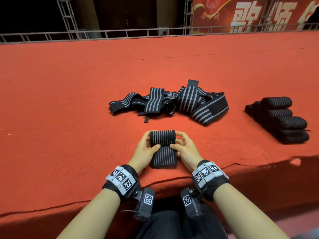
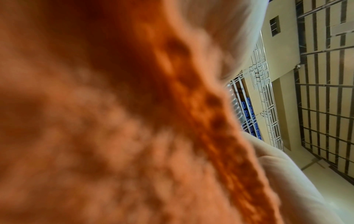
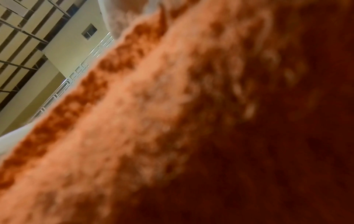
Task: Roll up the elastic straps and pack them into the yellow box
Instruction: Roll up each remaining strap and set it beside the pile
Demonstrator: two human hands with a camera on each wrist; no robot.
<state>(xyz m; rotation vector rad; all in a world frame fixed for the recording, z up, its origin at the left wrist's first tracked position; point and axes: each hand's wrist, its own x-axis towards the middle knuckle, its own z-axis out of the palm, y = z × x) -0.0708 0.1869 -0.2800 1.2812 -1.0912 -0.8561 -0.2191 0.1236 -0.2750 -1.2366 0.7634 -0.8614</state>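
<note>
A black elastic strap with grey stripes [image 1: 163,145] lies near the front edge of the red carpet, its far part wound into a roll and its flat tail pointing toward me. My left hand [image 1: 147,145] grips the roll's left end, thumb on top. My right hand [image 1: 181,145] grips the right end the same way. A heap of loose striped straps [image 1: 172,102] lies beyond. Several rolled straps [image 1: 283,121] are stacked at the right. No yellow box is in view. Both wrist views show only blurred red carpet [image 2: 114,121] [image 3: 191,121].
The red carpet [image 1: 69,100] covers a raised platform, with its front edge [image 1: 172,180] just under my wrists. A metal truss rail [image 1: 103,34] and a red banner [image 1: 259,14] stand at the back. Bare carpet spreads to the left.
</note>
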